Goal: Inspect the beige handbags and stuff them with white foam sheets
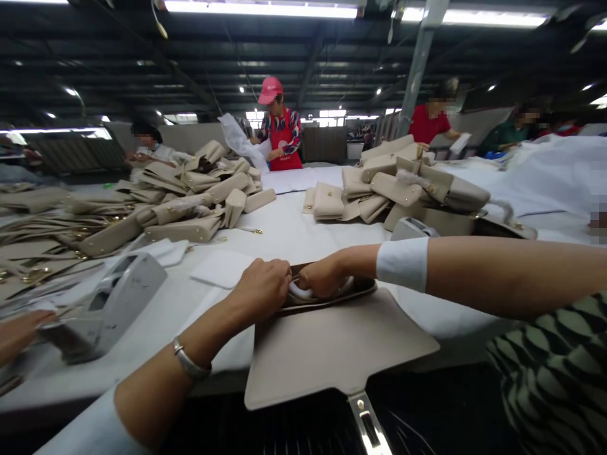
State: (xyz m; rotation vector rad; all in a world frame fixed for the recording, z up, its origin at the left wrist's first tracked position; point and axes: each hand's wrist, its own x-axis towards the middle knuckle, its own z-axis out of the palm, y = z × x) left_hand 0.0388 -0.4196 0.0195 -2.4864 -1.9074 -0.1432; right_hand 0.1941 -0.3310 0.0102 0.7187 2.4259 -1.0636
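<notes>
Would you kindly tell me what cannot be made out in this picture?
All in the head view:
Fingertips of the right hand: hidden by the hand itself and the handbag.
White item under that hand: mostly covered by it, so unidentifiable.
Metal clasp strip: lower end cut off by the bottom edge.
Lettering on the red apron: too small and blurred.

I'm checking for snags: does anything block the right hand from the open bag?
Nothing visible: the right hand is inside the bag, its flap is open and the left hand holds one side.
</notes>
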